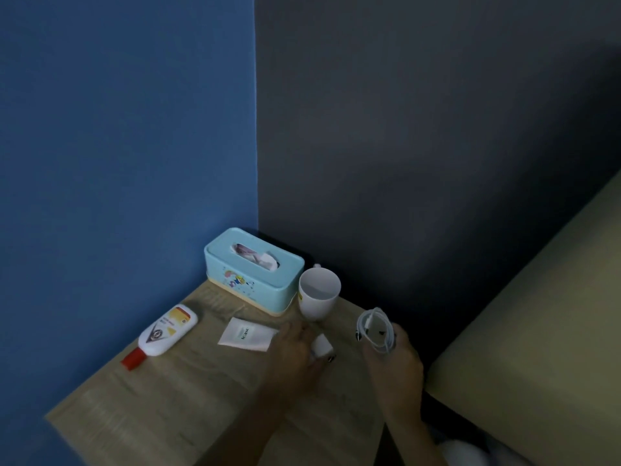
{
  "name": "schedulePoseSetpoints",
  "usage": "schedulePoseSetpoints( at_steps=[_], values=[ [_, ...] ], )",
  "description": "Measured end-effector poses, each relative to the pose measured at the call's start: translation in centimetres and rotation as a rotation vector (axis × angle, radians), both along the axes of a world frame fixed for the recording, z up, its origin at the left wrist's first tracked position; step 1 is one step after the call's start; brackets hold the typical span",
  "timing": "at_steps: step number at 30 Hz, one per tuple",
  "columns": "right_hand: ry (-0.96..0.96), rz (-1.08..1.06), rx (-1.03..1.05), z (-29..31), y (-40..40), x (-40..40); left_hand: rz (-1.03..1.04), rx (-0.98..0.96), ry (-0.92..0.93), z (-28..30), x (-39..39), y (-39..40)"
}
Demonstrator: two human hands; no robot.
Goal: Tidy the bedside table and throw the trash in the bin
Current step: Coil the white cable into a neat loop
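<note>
left hand [295, 351] gripping, right hand [393, 356] gripping

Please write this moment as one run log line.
left hand: on small white charger block | right hand: holds coiled white cable | wooden bedside table: white mug, light blue tissue box

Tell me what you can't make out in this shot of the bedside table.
All in the head view:
- Bin: not in the frame.
- Small white object under the left hand: blurred and half covered by the fingers, so I can't identify it.
- Sachet and bottle print: too small and soft to read.
- Cable ends: tucked into the coil in the right hand.
- Mug handle: mostly behind the mug.
</note>
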State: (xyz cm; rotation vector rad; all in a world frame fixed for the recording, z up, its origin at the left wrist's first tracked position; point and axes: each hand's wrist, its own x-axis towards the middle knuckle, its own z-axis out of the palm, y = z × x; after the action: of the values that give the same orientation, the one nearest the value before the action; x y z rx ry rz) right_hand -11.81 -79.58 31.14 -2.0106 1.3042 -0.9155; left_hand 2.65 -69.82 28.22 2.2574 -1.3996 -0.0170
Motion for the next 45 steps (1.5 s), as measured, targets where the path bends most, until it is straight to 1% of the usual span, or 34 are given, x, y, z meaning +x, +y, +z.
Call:
schedulePoseSetpoints(
  at_steps=[3, 9, 11, 12, 15, 17, 20, 23, 25, 29, 32, 37, 41, 45],
  values=[
    [0.002, -0.065, 0.032, -2.5, -0.3, 0.6, 0.089, 0.004, 0.011, 0.5, -1.5, -1.8],
    [0.025, -0.229, 0.061, -6.7, -0.8, 1.8, 0.145, 0.106, -0.036, -1.4, -2.6, -4.8],
    [0.041, -0.251, 0.071, -7.6, -1.0, 2.2, 0.163, 0.103, -0.059, -1.9, -2.8, -5.2],
    [0.080, -0.236, 0.069, -8.1, -1.1, 2.2, 0.178, 0.095, -0.063, -2.1, -2.8, -5.4],
    [0.232, -0.243, 0.020, -8.4, -1.5, 2.4, 0.219, 0.049, -0.043, -2.6, -3.0, -5.8],
    [0.259, -0.274, -0.009, -8.2, -1.6, 2.5, 0.243, 0.011, -0.015, -3.0, -3.2, -5.9],
    [0.235, -0.270, -0.082, -7.4, -1.3, 2.7, 0.256, -0.048, 0.081, -3.4, -3.5, -5.3],
    [0.199, -0.192, -0.092, -7.4, -0.9, 2.6, 0.203, -0.051, 0.083, -4.1, -3.7, -4.1],
    [0.196, -0.176, -0.101, -7.5, -0.9, 2.5, 0.195, -0.057, 0.105, -4.4, -3.6, -3.9],
    [0.175, -0.206, -0.037, -7.5, -1.2, 2.4, 0.262, -0.063, 0.246, -3.8, -3.7, -5.1],
    [0.184, -0.228, -0.008, -7.4, -1.1, 2.4, 0.269, -0.099, 0.302, -3.6, -3.7, -5.8],
    [0.177, -0.251, -0.001, -7.4, -0.8, 2.3, 0.245, -0.122, 0.337, -3.7, -3.5, -5.7],
    [0.218, -0.268, -0.030, -7.3, -0.7, 2.4, 0.240, -0.135, 0.324, -3.8, -3.4, -5.6],
    [0.195, -0.281, -0.057, -7.4, -0.8, 2.5, 0.230, -0.129, 0.302, -4.1, -3.5, -5.5]
  ],
)
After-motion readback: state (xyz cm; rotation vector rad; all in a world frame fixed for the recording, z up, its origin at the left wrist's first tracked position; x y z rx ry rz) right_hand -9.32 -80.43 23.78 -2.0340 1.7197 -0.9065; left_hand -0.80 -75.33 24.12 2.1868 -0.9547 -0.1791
